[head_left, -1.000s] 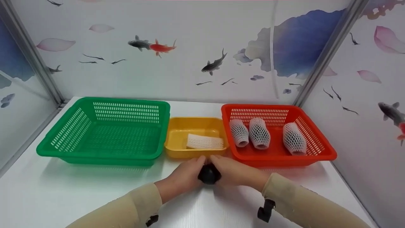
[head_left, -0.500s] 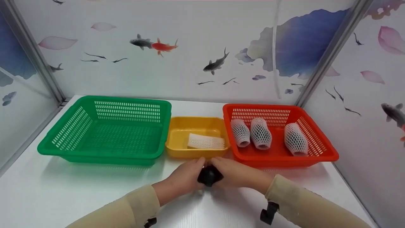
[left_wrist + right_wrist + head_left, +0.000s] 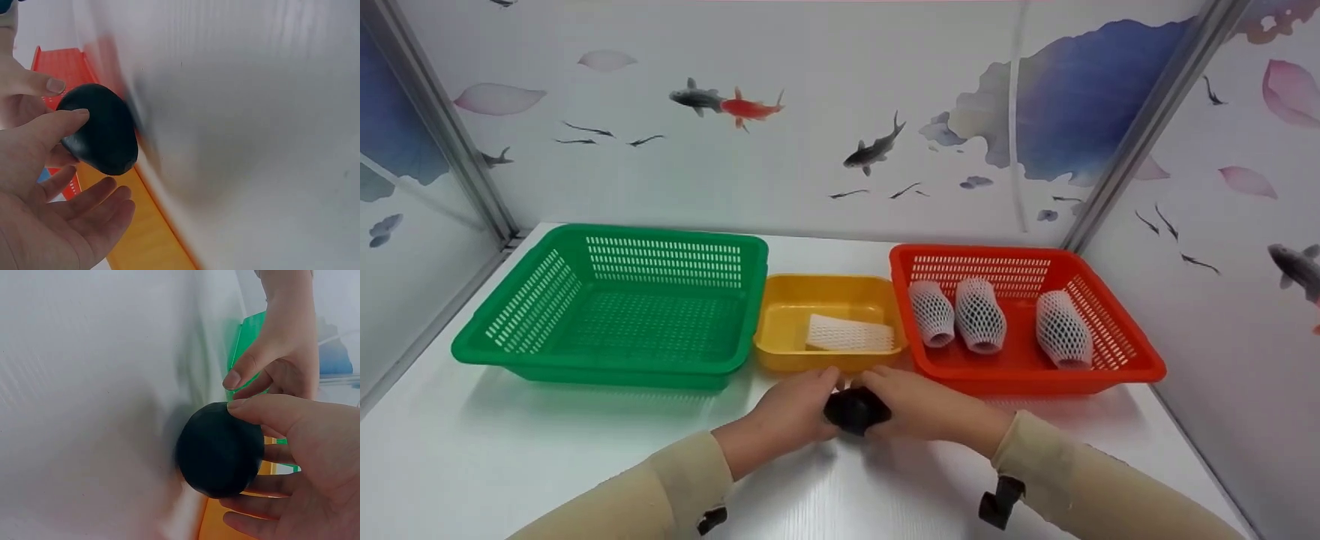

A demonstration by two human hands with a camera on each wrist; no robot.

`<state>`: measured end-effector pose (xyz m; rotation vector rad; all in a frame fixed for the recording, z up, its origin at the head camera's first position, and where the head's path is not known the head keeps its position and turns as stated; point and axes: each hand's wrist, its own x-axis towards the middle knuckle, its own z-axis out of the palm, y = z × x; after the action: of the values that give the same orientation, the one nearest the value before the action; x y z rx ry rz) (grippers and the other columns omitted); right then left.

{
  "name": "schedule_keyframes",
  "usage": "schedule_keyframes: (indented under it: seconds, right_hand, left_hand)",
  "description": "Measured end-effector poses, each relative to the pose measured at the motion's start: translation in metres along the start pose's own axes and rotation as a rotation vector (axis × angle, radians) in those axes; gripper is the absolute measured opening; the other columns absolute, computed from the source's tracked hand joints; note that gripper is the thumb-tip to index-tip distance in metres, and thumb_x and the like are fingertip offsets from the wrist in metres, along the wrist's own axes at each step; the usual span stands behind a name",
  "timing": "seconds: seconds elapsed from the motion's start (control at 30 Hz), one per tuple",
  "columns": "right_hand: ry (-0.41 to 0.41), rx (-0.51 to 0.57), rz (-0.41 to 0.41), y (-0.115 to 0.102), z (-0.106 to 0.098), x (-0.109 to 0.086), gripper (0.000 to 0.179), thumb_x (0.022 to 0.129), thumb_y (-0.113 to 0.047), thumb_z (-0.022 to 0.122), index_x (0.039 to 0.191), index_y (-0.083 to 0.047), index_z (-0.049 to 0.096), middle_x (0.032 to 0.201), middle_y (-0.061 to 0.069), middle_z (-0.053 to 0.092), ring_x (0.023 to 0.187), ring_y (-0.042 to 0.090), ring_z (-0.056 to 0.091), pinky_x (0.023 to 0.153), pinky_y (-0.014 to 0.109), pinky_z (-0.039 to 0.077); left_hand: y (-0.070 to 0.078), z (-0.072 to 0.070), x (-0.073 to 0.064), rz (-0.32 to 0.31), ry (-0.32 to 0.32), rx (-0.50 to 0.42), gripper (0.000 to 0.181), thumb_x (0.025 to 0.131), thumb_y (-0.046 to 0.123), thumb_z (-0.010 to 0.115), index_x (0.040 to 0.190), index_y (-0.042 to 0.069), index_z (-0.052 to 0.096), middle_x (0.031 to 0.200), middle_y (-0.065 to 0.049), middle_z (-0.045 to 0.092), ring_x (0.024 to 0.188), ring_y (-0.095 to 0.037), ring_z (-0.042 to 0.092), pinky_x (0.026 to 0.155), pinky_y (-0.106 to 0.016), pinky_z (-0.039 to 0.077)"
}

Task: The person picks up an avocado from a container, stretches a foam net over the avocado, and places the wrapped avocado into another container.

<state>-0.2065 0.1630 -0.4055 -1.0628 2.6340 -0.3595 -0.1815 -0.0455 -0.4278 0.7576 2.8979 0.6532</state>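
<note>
In the head view a dark, smooth, egg-shaped object (image 3: 856, 411) is between my two hands, close over the white table. My right hand (image 3: 926, 405) grips it, the thumb on the near side and the fingers behind, as the right wrist view shows. On the other side is my left hand (image 3: 791, 412), its thumb overlapping the dark object (image 3: 104, 132) in the left wrist view while its fingers spread loosely below. Just beyond the hands stands a yellow tray (image 3: 787, 341) with white foam netting (image 3: 849, 334) lying flat inside.
A green basket (image 3: 607, 367) with nothing visible inside stands on the left. The red basket (image 3: 997, 375) on the right holds dark pieces in white foam nets (image 3: 981, 315). Printed wall panels (image 3: 765, 180) close off the table's back and sides.
My left hand has loosened and shifted slightly left, opening a gap between the two thumbs. The dark object has turned a little and lies more to the right hand.
</note>
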Motion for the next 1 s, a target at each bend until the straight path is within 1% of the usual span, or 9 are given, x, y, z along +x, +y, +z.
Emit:
schedule_keyframes:
  seconds: [0.13,0.3,0.43,0.47,0.53,0.63,0.77,0.87,1.0]
  right_hand:
    - [-0.003,-0.027,0.016,-0.001,-0.003,0.001,0.05,0.085,-0.033,0.077,0.127,-0.017,0.054,0.117,-0.001,0.058,0.105,0.017,0.055,0.099,0.041,0.045]
    - [-0.014,-0.059,0.024,-0.003,-0.006,0.003,0.051,0.084,-0.033,0.077,0.128,-0.016,0.055,0.119,-0.001,0.057,0.106,0.018,0.054,0.099,0.04,0.046]
    - [-0.011,-0.076,0.025,-0.006,-0.011,0.004,0.053,0.085,-0.033,0.076,0.131,-0.017,0.055,0.121,0.0,0.058,0.107,0.018,0.054,0.099,0.039,0.046]
    - [-0.007,-0.077,0.028,-0.007,-0.013,0.004,0.055,0.085,-0.034,0.076,0.134,-0.019,0.054,0.124,-0.001,0.057,0.108,0.017,0.054,0.099,0.039,0.046]
    - [0.006,-0.081,0.022,-0.008,-0.018,0.005,0.057,0.085,-0.033,0.076,0.136,-0.019,0.053,0.125,-0.001,0.058,0.107,0.018,0.055,0.099,0.038,0.046]
    - [0.021,-0.104,0.026,-0.01,-0.025,0.007,0.055,0.086,-0.034,0.075,0.135,-0.018,0.055,0.123,0.001,0.059,0.104,0.018,0.056,0.096,0.037,0.048]
    - [0.042,-0.178,0.038,-0.01,-0.032,0.014,0.049,0.086,-0.034,0.075,0.128,-0.014,0.06,0.115,0.003,0.061,0.098,0.02,0.058,0.091,0.036,0.051]
    - [0.055,-0.219,0.043,-0.007,-0.034,0.022,0.044,0.086,-0.033,0.075,0.124,-0.014,0.062,0.11,0.003,0.061,0.095,0.02,0.057,0.089,0.036,0.051]
    - [0.042,-0.2,0.085,-0.001,-0.034,0.03,0.046,0.088,-0.039,0.072,0.126,-0.016,0.062,0.114,0.002,0.061,0.099,0.02,0.058,0.094,0.037,0.049]
  left_hand:
    - [0.001,-0.004,0.001,-0.036,-0.016,-0.007,0.043,0.079,0.024,0.082,0.108,0.014,0.053,0.092,0.001,0.058,0.083,-0.017,0.054,0.081,-0.034,0.051]
    - [0.002,-0.009,0.001,-0.058,-0.03,-0.005,0.048,0.078,0.025,0.084,0.113,0.015,0.054,0.103,-0.001,0.061,0.09,-0.017,0.055,0.087,-0.034,0.05]
    - [0.003,-0.014,0.002,-0.067,-0.014,-0.007,0.044,0.083,0.028,0.079,0.116,0.015,0.054,0.109,-0.001,0.062,0.094,-0.017,0.056,0.089,-0.034,0.05]
    - [0.003,-0.015,0.002,-0.073,-0.007,-0.012,0.042,0.084,0.029,0.077,0.116,0.015,0.055,0.109,-0.001,0.062,0.094,-0.017,0.055,0.089,-0.035,0.05]
    - [0.004,-0.018,0.004,-0.08,0.009,-0.008,0.038,0.088,0.032,0.073,0.116,0.015,0.056,0.107,0.0,0.062,0.092,-0.017,0.055,0.09,-0.035,0.05]
    - [0.004,-0.022,0.006,-0.089,0.028,0.005,0.032,0.09,0.032,0.069,0.115,0.014,0.058,0.102,0.0,0.062,0.089,-0.018,0.055,0.088,-0.034,0.05]
    - [0.004,-0.029,0.011,-0.069,0.065,0.04,0.028,0.09,0.028,0.066,0.114,0.012,0.062,0.097,-0.001,0.063,0.083,-0.018,0.055,0.082,-0.032,0.052]
    - [0.003,-0.033,0.015,-0.044,0.076,0.082,0.028,0.089,0.025,0.064,0.113,0.011,0.063,0.094,-0.002,0.063,0.08,-0.018,0.055,0.078,-0.031,0.052]
    - [0.0,-0.034,0.02,-0.043,0.04,0.12,0.031,0.092,0.028,0.062,0.117,0.01,0.063,0.096,-0.003,0.063,0.081,-0.018,0.055,0.079,-0.032,0.053]
